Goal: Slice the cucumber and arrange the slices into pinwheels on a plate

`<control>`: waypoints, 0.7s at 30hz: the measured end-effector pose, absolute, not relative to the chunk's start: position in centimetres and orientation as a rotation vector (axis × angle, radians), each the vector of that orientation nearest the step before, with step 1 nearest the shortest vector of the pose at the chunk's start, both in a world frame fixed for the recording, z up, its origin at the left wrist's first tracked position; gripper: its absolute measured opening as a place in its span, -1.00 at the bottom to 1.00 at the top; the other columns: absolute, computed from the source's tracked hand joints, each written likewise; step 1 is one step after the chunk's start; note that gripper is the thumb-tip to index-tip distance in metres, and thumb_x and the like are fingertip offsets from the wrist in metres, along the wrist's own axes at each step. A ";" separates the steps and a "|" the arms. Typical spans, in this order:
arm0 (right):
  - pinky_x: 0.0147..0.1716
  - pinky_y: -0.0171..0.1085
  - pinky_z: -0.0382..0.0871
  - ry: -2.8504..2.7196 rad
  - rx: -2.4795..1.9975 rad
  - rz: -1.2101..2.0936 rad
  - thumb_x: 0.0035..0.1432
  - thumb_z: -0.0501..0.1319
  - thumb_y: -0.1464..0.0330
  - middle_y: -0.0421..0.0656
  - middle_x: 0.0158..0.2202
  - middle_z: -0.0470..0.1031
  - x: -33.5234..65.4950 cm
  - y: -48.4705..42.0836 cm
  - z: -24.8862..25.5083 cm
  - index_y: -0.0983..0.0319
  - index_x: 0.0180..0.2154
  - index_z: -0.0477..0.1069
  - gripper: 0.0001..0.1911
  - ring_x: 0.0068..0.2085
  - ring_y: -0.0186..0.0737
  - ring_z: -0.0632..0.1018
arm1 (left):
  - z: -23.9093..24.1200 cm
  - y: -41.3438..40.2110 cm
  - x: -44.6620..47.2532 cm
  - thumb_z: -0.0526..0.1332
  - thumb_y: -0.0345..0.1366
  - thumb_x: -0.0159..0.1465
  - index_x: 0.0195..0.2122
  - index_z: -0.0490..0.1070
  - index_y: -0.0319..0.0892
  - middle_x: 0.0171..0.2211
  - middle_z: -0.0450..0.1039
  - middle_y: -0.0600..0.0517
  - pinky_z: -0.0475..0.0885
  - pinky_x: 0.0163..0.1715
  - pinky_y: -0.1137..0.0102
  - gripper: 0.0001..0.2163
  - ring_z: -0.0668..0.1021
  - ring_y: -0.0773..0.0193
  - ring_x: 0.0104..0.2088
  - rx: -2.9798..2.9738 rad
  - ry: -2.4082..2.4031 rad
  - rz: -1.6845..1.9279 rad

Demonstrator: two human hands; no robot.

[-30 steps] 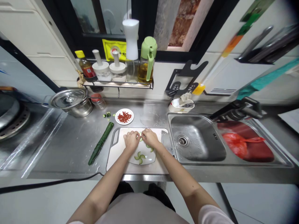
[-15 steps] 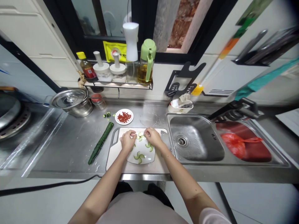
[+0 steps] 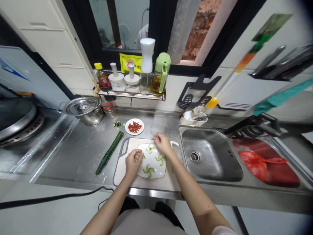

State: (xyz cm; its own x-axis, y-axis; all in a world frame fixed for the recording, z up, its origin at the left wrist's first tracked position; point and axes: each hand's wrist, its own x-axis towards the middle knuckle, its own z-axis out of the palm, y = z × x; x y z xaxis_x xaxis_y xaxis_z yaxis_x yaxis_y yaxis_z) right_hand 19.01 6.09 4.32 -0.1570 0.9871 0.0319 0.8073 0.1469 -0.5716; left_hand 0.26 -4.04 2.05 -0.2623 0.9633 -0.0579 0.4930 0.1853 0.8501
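Note:
A white square plate (image 3: 156, 166) lies on a pale cutting board (image 3: 127, 174) at the counter's front edge. Green cucumber slices (image 3: 149, 170) sit on it in small fan-shaped groups. My left hand (image 3: 133, 160) hovers at the plate's left edge, fingers pinched on a cucumber slice. My right hand (image 3: 163, 143) is at the plate's far right corner with its fingers curled together; anything in them is too small to see. A whole cucumber (image 3: 109, 152) lies on the steel counter left of the board.
A small dish of red berries (image 3: 134, 126) and cucumber scraps (image 3: 118, 123) sit behind the board. A lidded steel pot (image 3: 84, 109) stands at the left, a stove (image 3: 17, 122) beyond it. The sink (image 3: 210, 156) is to the right, with a red bag (image 3: 254, 161) in the second basin. A black cable (image 3: 49, 197) runs below the counter edge.
My hands have drifted apart: the left came back toward me along the plate's left edge, the right stayed at the far corner. The camera tilted slightly.

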 end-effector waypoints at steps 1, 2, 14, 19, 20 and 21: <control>-0.30 -0.36 0.23 -2.051 -1.735 0.606 0.26 0.03 0.29 -0.19 -0.37 0.51 18.4 6.8 4.3 0.19 -0.13 0.47 -0.71 -0.31 -0.25 0.48 | 2.1 -4.2 0.3 0.20 -0.15 0.18 -0.22 0.51 -0.10 -0.42 0.49 0.08 0.38 -0.29 0.42 -0.78 0.47 0.31 -0.40 1.358 1.848 0.982; -0.30 -0.36 0.23 -2.075 -1.759 0.605 0.27 0.02 0.30 -0.19 -0.37 0.52 17.8 7.6 4.2 0.18 -0.10 0.47 -0.71 -0.32 -0.25 0.48 | 2.2 -4.4 0.3 0.19 -0.15 0.18 -0.22 0.51 -0.10 -0.42 0.49 0.07 0.38 -0.29 0.41 -0.78 0.47 0.31 -0.39 1.353 1.847 0.990; -0.15 -0.26 0.27 -2.412 -1.787 0.406 0.21 0.07 0.42 -0.01 -0.07 0.46 9.6 14.6 2.0 0.18 -0.09 0.50 -0.70 -0.02 -0.09 0.39 | 2.5 -5.4 -1.6 0.18 -0.14 0.20 -0.25 0.50 -0.12 -0.45 0.46 0.07 0.37 -0.29 0.41 -0.79 0.45 0.30 -0.41 1.344 1.826 1.084; -0.16 -0.25 0.28 -2.456 -1.871 0.420 0.22 0.08 0.41 0.00 -0.06 0.45 8.1 15.8 1.2 0.20 -0.13 0.52 -0.73 -0.03 -0.08 0.39 | 2.2 -5.6 -2.5 0.18 -0.13 0.20 -0.24 0.51 -0.13 -0.45 0.45 0.05 0.37 -0.30 0.39 -0.77 0.44 0.28 -0.41 1.293 1.870 1.092; -0.15 -0.25 0.27 -2.475 -1.862 0.424 0.22 0.09 0.40 0.00 -0.06 0.45 7.9 15.9 1.1 0.20 -0.13 0.51 -0.73 -0.02 -0.08 0.39 | 2.1 -5.7 -2.6 0.18 -0.13 0.20 -0.24 0.51 -0.13 -0.46 0.45 0.05 0.37 -0.30 0.39 -0.77 0.44 0.28 -0.41 1.279 1.877 1.096; -0.14 -0.25 0.27 -2.492 -1.857 0.426 0.22 0.09 0.39 -0.01 -0.05 0.45 7.7 16.1 1.1 0.20 -0.13 0.51 -0.74 -0.02 -0.09 0.39 | 2.0 -5.7 -2.7 0.18 -0.13 0.20 -0.24 0.51 -0.13 -0.46 0.44 0.06 0.37 -0.30 0.39 -0.77 0.44 0.29 -0.41 1.268 1.882 1.101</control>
State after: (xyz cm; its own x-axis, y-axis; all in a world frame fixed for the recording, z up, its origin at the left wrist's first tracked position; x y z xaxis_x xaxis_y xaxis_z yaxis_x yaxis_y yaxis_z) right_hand 7.68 16.08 1.06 -0.2990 0.9413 -0.1567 0.9400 0.2622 -0.2185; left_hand -2.74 -5.72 1.96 -0.3561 0.9338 -0.0348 0.4271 0.1957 0.8828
